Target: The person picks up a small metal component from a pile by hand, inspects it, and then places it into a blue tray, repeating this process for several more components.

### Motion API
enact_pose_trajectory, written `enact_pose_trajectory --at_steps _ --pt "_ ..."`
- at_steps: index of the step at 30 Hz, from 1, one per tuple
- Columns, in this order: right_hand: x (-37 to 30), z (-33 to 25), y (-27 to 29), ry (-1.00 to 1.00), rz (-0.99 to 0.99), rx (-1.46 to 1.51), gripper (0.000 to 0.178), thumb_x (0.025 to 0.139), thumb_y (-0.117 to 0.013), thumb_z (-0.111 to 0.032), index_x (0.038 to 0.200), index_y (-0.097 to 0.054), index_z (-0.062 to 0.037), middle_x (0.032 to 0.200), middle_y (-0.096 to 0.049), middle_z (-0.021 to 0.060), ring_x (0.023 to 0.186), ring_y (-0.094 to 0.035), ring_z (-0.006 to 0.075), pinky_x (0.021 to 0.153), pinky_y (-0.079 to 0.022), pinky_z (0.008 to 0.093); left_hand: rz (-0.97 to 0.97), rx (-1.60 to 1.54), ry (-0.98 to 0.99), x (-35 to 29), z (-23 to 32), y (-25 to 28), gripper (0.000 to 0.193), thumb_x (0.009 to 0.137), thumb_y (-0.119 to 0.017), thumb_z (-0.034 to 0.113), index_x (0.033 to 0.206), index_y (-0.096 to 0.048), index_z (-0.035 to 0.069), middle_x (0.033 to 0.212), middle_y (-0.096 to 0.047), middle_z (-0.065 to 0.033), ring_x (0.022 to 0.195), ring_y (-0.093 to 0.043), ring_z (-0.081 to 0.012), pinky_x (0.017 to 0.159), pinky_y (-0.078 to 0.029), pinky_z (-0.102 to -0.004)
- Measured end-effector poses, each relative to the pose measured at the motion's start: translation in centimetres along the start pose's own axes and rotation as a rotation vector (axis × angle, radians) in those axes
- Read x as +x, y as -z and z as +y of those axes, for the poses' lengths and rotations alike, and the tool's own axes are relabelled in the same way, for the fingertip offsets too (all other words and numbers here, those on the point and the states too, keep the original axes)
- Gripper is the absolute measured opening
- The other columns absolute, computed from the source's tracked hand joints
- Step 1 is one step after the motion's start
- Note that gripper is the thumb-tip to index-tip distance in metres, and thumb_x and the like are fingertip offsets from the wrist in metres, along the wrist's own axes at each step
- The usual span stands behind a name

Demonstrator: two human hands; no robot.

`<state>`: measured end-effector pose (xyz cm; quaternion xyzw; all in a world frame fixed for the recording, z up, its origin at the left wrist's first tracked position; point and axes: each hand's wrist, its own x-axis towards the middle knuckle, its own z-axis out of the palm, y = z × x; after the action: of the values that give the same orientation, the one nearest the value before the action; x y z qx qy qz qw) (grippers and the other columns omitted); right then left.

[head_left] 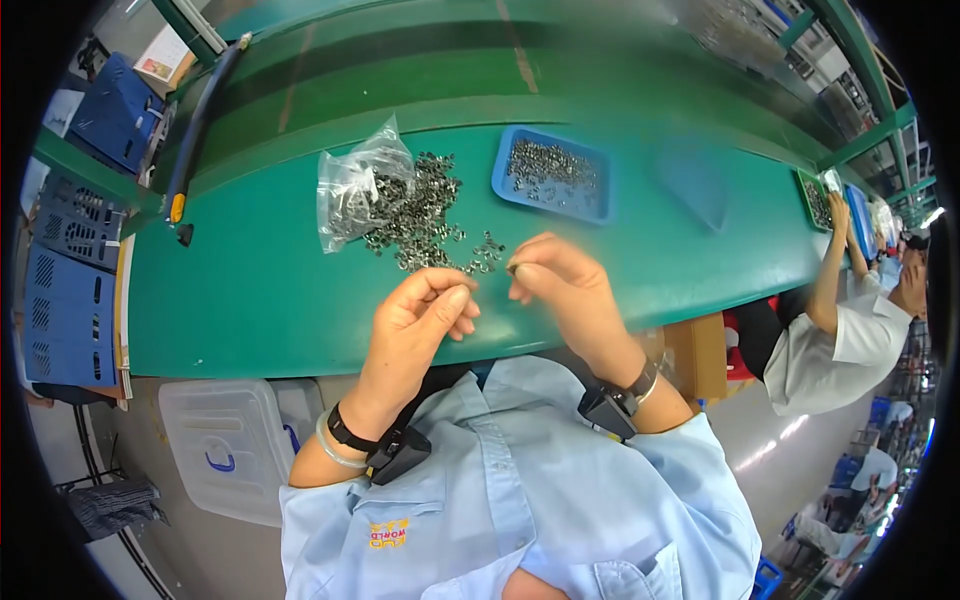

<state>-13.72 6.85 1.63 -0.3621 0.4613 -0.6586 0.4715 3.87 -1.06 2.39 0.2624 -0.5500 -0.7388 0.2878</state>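
Note:
My left hand (pixel 418 318) is closed in a pinch at the near side of a heap of small dark metal parts (pixel 425 208). Whatever lies between its thumb and forefinger is too small to make out. Across from it, my right hand (pixel 565 290) also pinches, with a tiny dark bit just showing at its fingertips. A gap separates the two hands. The heap spills from a clear plastic bag (pixel 345 200) onto the green tabletop (pixel 250 300). Beyond my right hand stands a blue tray (pixel 605 205) holding many small metal parts.
A green raised ledge (pixel 420 90) runs along the table's far side. Blue crates (pixel 70 310) stand at the left, and a lidded plastic box (pixel 220 440) sits below the near edge. On the right, a person (pixel 840 340) works by a green tray (pixel 812 200). A cardboard box (pixel 697 355) is beneath the table.

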Motion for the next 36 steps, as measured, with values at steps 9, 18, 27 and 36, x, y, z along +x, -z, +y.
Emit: enact_pose_trajectory --at_steps 9,18,27,36 --pt "-0.9 1.1 0.6 0.111 0.005 -0.180 0.008 0.083 -0.064 -0.004 0.092 -0.064 -0.0036 0.096 -0.057 0.0062 0.088 -0.056 0.0157 0.075 -0.048 0.0298 -0.045 -0.129 0.067 0.1 -1.4 -2.4 0.019 0.095 -0.053 0.020 0.103 -0.058 0.003 0.084 -0.062 -0.0030 0.072 -0.056 -0.0081 0.064 -0.045 -0.0219" --pt "-0.6 1.3 0.2 0.499 -0.012 -0.725 0.019 0.075 -0.071 -0.004 0.092 -0.064 -0.0074 0.089 -0.061 0.0053 0.086 -0.058 0.0211 0.071 -0.047 0.0316 -0.062 -0.276 0.185 0.5 -1.7 -1.6 0.020 0.096 -0.052 0.023 0.096 -0.057 0.003 0.080 -0.061 -0.0037 0.068 -0.056 -0.0094 0.061 -0.046 -0.0226" --pt "-0.7 1.3 0.3 0.586 -0.053 -0.869 0.021 0.072 -0.072 -0.004 0.091 -0.063 -0.0085 0.085 -0.061 0.0047 0.080 -0.060 0.0217 0.066 -0.047 0.0319 -0.056 -0.259 0.190 0.3 -2.3 -1.1 0.018 0.096 -0.050 0.019 0.095 -0.056 0.002 0.077 -0.059 -0.0053 0.066 -0.056 -0.0121 0.059 -0.046 -0.0248" --pt "-0.8 1.3 -0.2 0.601 -0.052 -0.909 0.023 0.070 -0.073 -0.002 0.089 -0.061 -0.0071 0.086 -0.061 0.0065 0.078 -0.059 0.0231 0.066 -0.048 0.0324 -0.068 -0.309 0.203 0.0 -2.1 -1.0 0.019 0.096 -0.051 0.021 0.095 -0.056 0.003 0.077 -0.059 -0.0035 0.066 -0.056 -0.0101 0.060 -0.046 -0.0231"
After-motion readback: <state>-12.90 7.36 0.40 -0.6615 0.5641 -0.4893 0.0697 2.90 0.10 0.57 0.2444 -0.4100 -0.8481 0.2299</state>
